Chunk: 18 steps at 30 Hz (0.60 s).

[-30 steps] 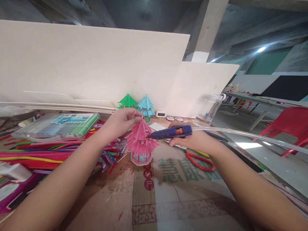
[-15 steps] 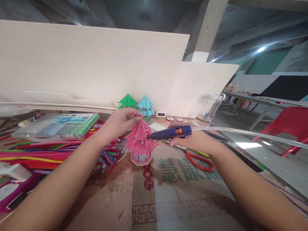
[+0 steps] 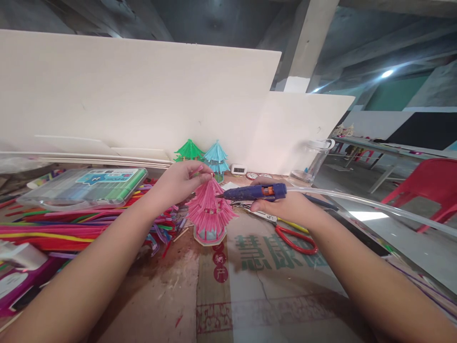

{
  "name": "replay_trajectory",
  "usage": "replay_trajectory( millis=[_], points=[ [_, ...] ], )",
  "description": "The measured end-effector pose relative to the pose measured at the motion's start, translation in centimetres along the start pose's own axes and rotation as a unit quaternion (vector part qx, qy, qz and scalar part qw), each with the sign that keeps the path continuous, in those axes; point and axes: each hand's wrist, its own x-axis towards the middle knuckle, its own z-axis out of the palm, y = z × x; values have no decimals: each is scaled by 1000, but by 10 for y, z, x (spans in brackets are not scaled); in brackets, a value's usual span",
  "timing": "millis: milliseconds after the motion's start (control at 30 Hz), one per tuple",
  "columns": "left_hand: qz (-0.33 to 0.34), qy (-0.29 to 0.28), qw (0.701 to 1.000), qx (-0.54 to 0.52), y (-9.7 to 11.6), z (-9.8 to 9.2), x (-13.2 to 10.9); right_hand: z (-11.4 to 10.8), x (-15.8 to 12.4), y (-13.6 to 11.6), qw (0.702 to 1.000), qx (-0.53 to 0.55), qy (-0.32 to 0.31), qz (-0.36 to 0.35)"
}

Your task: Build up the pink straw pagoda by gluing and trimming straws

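Observation:
A pink tiered pagoda model, made of fuzzy pipe-cleaner pieces, stands upright on a pale base. My left hand is closed at its peak, thumb and fingers pinching the tip; a small pink bit shows by the fingers. In my right hand is a blue hot glue gun, pointing left. Its nozzle is close to the pagoda's upper roof; whether they touch I cannot tell. A clear glue stick trails from the gun's rear. Under the right hand lie red-handled scissors and a yellow-handled tool.
Green and blue pagodas stand behind, beside a small digital clock. Pipe cleaners and a plastic marker case fill the left. A clear jug stands back right; a white board rises behind.
The glue gun has shifted slightly up, its nozzle rising from the gap between the tiers to the upper roof. My left hand and the pink pagoda have hardly moved.

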Motion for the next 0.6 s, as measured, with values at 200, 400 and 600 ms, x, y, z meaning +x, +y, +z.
replay_trajectory(
  millis=[200,400,600],
  points=[
    [1,3,1000,-5,0,0,0,-2,0,2,1000,-20,3,-24],
    [8,6,1000,-2,0,0,0,-2,-1,11,998,18,-47,-23],
    [7,5,1000,-5,-1,0,1,-1,0,11,999,15,-23,-29]
  ],
)
